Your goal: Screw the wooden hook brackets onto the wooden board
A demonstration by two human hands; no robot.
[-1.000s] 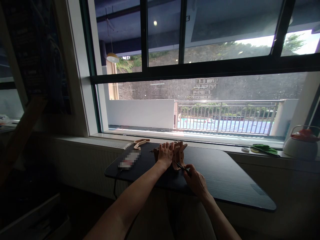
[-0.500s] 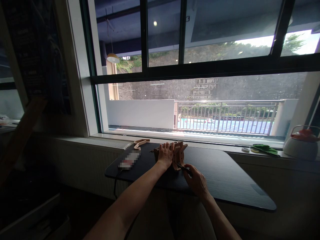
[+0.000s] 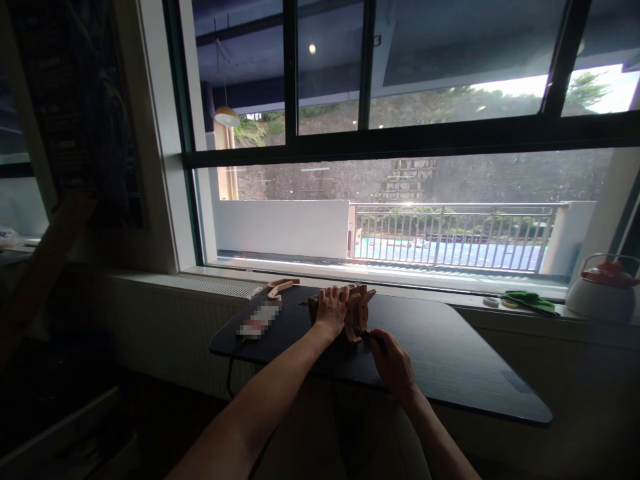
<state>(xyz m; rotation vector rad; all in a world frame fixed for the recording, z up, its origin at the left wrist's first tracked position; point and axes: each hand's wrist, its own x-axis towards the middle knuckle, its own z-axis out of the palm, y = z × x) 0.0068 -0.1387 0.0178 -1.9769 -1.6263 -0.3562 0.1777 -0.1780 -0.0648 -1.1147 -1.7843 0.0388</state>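
Note:
A small wooden model [image 3: 359,308] built of light-coloured pieces stands on the dark table [image 3: 450,353] near its far edge. My left hand [image 3: 331,309] rests on top of the model with its fingers curled over it, holding it. My right hand [image 3: 391,361] is closed round a thin dark tool [image 3: 364,333] whose tip touches the lower front of the model. Which kind of tool it is I cannot make out.
Loose wooden pieces [image 3: 280,287] lie at the table's far left corner. A flat blurred object [image 3: 259,321] with a cable lies left of the model. On the window sill stand a white kettle [image 3: 604,291] and a green item [image 3: 530,301]. A radiator [image 3: 210,287] runs along the left.
My right hand has moved a little forward, bringing the tool's tip closer in against the model. My left hand stays on the model.

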